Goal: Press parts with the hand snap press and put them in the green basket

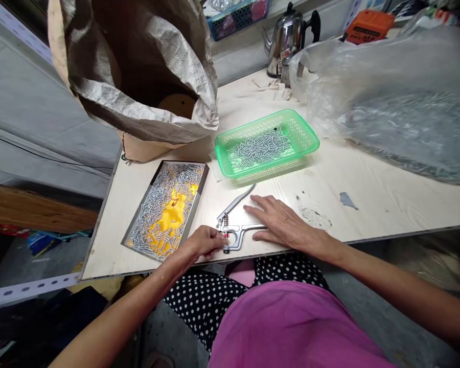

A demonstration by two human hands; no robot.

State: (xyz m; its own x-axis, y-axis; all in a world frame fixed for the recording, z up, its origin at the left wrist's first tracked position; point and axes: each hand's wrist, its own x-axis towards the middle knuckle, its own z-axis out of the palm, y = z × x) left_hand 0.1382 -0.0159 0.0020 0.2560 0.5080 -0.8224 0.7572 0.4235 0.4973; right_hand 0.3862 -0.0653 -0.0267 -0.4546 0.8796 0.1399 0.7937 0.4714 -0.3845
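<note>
1. Shallow tray [172,217] of small metal pieces [143,220], on the table [314,174].
2. Left hand [205,243]: fingertips at the near end of the hand press [242,236], apparently positioning something; any grip cannot be told.
3. Hand press: between the hands, lever [235,203] raised; squeezing would call for clear fingertips.
4. Right hand [281,220]: fingers spread, loosely around the handle [256,227].
</note>
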